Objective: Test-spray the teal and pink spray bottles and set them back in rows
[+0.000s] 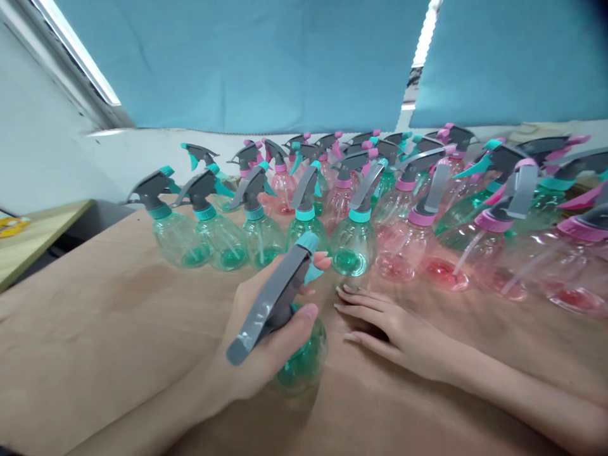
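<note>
My left hand (266, 323) is wrapped round the neck of a green spray bottle (306, 358), under its grey trigger head with a turquoise nozzle. The bottle is near the table's front, and part of its body is hidden by my thumb and palm. To its right, my right hand (384, 320) rests palm down on the tabletop with the fingers stretched out, holding nothing. Just beyond my right fingertips stands another green spray bottle (354, 250). A pink spray bottle (403, 250) is beside that one.
Several green bottles (221, 240) form a row at the left, and several pink bottles (494, 253) crowd the right, with more behind. The brown table (109, 297) reaches a white wall with blue curtains (285, 63). A lower wooden surface (47, 234) is at far left.
</note>
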### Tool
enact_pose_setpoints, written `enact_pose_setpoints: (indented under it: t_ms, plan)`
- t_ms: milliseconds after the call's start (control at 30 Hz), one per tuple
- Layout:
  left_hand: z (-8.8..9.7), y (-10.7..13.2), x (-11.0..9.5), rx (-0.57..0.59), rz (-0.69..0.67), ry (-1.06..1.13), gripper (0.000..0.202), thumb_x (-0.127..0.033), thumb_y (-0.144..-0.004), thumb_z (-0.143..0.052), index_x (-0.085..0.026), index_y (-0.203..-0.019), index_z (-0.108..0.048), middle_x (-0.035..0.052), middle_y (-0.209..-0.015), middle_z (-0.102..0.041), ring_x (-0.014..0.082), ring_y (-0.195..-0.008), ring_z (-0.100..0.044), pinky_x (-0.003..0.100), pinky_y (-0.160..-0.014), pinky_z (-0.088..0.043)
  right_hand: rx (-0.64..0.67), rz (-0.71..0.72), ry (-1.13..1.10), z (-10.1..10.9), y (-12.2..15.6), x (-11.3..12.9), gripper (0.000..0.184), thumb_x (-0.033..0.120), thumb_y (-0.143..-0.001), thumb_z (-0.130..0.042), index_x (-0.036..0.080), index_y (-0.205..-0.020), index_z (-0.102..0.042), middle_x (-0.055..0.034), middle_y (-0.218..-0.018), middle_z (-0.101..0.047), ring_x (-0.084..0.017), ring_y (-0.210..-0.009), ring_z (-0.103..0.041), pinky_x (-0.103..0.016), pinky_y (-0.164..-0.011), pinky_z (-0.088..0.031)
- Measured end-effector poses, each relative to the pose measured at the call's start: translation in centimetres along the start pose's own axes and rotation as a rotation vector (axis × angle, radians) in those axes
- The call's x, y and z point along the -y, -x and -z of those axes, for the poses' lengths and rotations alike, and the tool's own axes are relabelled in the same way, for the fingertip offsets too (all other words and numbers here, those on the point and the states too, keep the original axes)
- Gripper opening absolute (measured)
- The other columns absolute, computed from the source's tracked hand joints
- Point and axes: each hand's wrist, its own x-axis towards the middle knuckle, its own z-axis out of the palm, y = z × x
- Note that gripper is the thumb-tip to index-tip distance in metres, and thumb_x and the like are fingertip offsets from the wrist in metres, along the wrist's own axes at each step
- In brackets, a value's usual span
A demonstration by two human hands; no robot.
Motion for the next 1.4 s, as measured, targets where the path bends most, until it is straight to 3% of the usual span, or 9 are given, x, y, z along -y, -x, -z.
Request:
enact_pose_setpoints:
  t_ms: [233,600,800,1000,1133,1300,1400]
  plan:
    - [-0.6,-0.6,-0.7,0.062,0.066,0.034,0.054,-0.013,-0.078,-0.059,-0.028,-0.129,-0.060,0.0012,-0.133,-0.064,0.0229,-0.119,-0.062,0.033,-0.094,-0.058,0.013,-0.008,-0.001,0.1,0.1,-0.1,0.045,0.041,-0.099,-0.051,0.021,-0.139,-0.054,-0.0090,-0.149,-0.050,-0.026,-0.140,-0.042,-0.048,-0.113,-0.040]
    - [-0.6,-1.0,-0.8,0.060,0.046,-0.038,0.051,-0.013,-0.081,-0.059,-0.028,-0.130,-0.058,0.0020,-0.135,-0.063,0.0209,-0.112,-0.065,0.033,-0.092,-0.056,0.021,0.008,-0.026,0.3,0.0,0.0,0.046,0.041,-0.100,-0.049,0.020,-0.140,-0.053,-0.0088,-0.149,-0.049,-0.025,-0.141,-0.040,-0.046,-0.115,-0.038]
    - [-0.5,-0.8,-0.6,0.060,0.046,-0.027,0.047,-0.016,-0.081,-0.056,-0.027,-0.127,-0.058,0.0026,-0.134,-0.063,0.0218,-0.118,-0.060,0.033,-0.093,-0.056,0.014,-0.010,-0.021,0.0,0.2,-0.2,0.046,0.042,-0.099,-0.050,0.022,-0.141,-0.052,-0.0078,-0.150,-0.049,-0.025,-0.140,-0.041,-0.047,-0.114,-0.038]
    - [0.2,-0.8,-0.9,0.073,0.085,-0.068,0.053,-0.014,-0.069,-0.058,-0.031,-0.119,-0.065,-0.0002,-0.117,-0.070,0.0230,-0.097,-0.066,0.036,-0.088,-0.056,0.029,-0.023,-0.022,0.1,0.2,-0.1,0.046,0.040,-0.099,-0.051,0.023,-0.141,-0.052,-0.0078,-0.151,-0.047,-0.027,-0.140,-0.041,-0.048,-0.114,-0.039]
    - [0.6,-0.8,-0.8,0.069,0.073,-0.114,0.052,-0.014,-0.069,-0.057,-0.030,-0.118,-0.066,0.0002,-0.113,-0.070,0.0213,-0.085,-0.065,0.035,-0.081,-0.055,0.029,-0.024,-0.022,0.1,0.2,-0.1,0.046,0.040,-0.099,-0.052,0.024,-0.142,-0.051,-0.0074,-0.150,-0.048,-0.027,-0.141,-0.040,-0.049,-0.114,-0.039]
    - [0.7,-0.8,-0.9,0.084,0.072,-0.081,0.049,-0.015,-0.069,-0.058,-0.029,-0.115,-0.066,0.0010,-0.114,-0.070,0.0226,-0.092,-0.066,0.035,-0.086,-0.055,0.024,-0.024,-0.027,0.0,0.2,-0.2,0.046,0.040,-0.099,-0.052,0.025,-0.142,-0.051,-0.0070,-0.149,-0.049,-0.027,-0.140,-0.041,-0.049,-0.113,-0.040]
    - [1.1,-0.6,-1.1,0.076,0.106,-0.151,0.042,-0.018,-0.072,-0.058,-0.030,-0.111,-0.069,0.0002,-0.103,-0.074,0.0236,-0.095,-0.068,0.033,-0.086,-0.055,0.035,-0.028,-0.016,0.1,0.2,-0.2,0.046,0.041,-0.099,-0.051,0.024,-0.142,-0.051,-0.0072,-0.150,-0.048,-0.026,-0.141,-0.040,-0.049,-0.114,-0.039]
